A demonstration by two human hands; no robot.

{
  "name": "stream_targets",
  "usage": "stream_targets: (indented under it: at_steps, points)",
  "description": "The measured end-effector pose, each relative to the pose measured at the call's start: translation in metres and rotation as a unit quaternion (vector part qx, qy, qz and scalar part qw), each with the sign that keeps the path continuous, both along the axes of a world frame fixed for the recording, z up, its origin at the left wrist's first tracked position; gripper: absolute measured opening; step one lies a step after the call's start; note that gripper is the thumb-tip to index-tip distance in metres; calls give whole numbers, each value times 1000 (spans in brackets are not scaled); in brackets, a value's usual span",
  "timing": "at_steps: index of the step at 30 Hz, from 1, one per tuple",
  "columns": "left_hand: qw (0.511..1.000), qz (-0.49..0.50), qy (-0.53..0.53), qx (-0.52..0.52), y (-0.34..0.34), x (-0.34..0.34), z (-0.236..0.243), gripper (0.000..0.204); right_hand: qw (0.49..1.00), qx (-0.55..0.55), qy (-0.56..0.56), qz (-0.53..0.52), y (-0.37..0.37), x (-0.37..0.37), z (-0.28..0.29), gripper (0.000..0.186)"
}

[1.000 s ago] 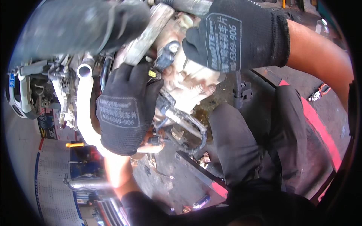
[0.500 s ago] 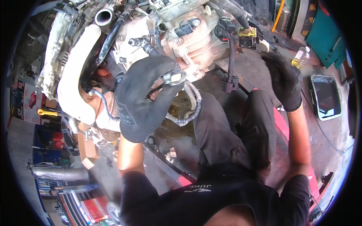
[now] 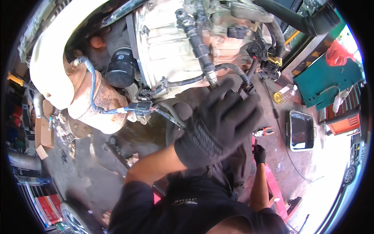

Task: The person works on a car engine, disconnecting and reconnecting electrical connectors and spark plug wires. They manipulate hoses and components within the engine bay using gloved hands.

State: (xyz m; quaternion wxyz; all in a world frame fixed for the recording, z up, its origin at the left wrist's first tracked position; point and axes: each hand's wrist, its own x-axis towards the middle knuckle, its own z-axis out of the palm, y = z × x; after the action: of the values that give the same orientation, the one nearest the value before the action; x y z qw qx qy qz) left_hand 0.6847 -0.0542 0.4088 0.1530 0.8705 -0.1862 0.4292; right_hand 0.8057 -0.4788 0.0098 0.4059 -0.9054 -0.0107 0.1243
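My left hand [image 3: 218,126], in a black glove, is raised with its fingers spread and holds nothing. Its fingertips are close to a black plug [image 3: 248,89] on the ribbed wire harness [image 3: 230,68] that hangs from the pale engine casing [image 3: 171,43] overhead. My right hand [image 3: 259,153], also gloved, is low beside my dark trousers, just under red-handled pliers [image 3: 265,131] lying on the floor. It is too small in the picture to show its grip.
A black oil filter [image 3: 120,70], a rusty exhaust canister [image 3: 97,103] and a cream pipe cover [image 3: 50,66] hang at the left. On the floor at the right lie a metal tray [image 3: 289,132] and a bottle of yellow liquid [image 3: 284,93], beside a green cabinet [image 3: 327,82].
My left hand has come off the wiring near the rusty canister and moved right, fingers spread. My right arm has dropped from the engine to the floor by my side.
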Motion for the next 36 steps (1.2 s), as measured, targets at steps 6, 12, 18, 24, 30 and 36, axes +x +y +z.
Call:
stream_targets:
  at_steps: [6, 12, 18, 24, 30, 36]
  points:
    - [979, -87, 6, -184, -4, -42, -20, 29, 973, -173, -134, 65, -29, -3, -52, 40]
    - [961, 70, -141, -226, 51, -54, -40, 36, 961, -235, -75, 127, -21, 0, -17, 58]
    - [971, 40, -88, -218, 54, -78, -59, 30, 929, -352, 61, 96, -48, 16, 10, 72]
    - [969, 97, -144, -174, 73, -74, -51, 28, 866, -453, 164, 135, -30, 36, 28, 82]
    - [950, 282, -52, -126, 126, -74, -17, 22, 858, -454, -79, 228, -111, 90, 63, 40]
    - [940, 306, 138, 58, 118, -47, 18, 25, 952, -52, -266, 142, 177, 69, 283, 15]
